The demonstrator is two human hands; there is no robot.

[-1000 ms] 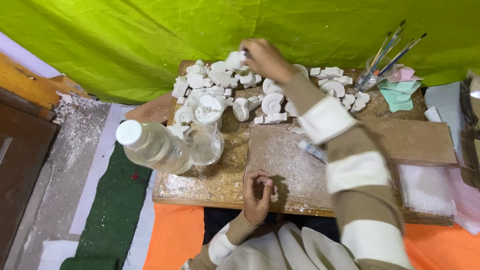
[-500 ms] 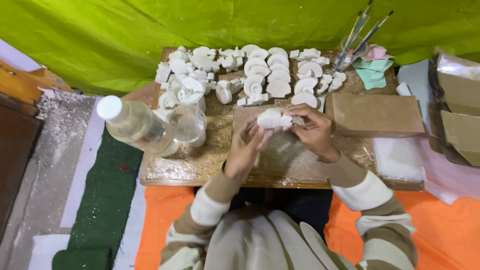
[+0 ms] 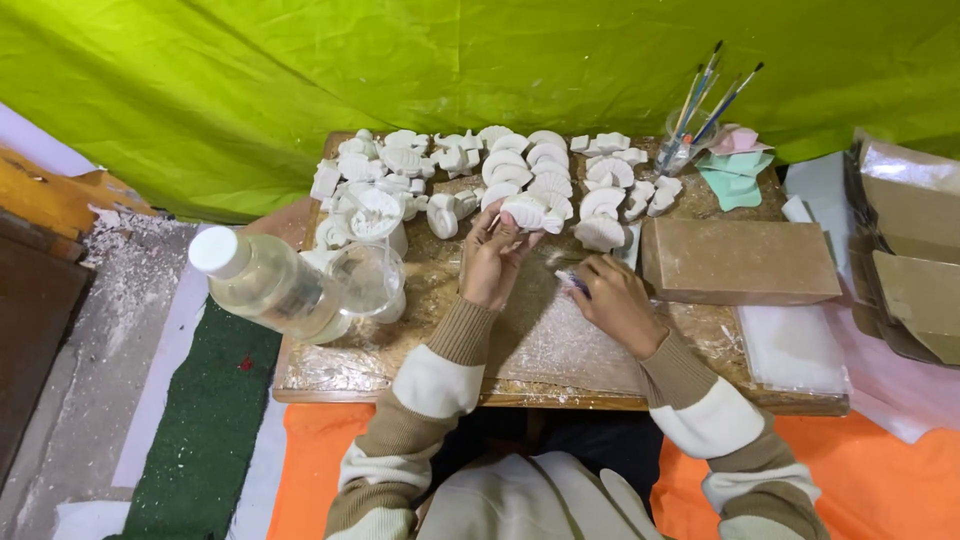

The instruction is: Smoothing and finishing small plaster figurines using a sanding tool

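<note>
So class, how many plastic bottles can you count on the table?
1: a clear bottle with a white cap, lying tilted at the table's left edge. None seems hidden.

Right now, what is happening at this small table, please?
A person in a striped sweater sits at a low wooden table and handles white plaster castings. The left hand holds one shell-shaped white piece up above the board. The right hand rests on the table and grips a small tool; what kind is unclear. Many more white castings lie at the far edge, beside a clear bottle and a cup of brushes.
</note>
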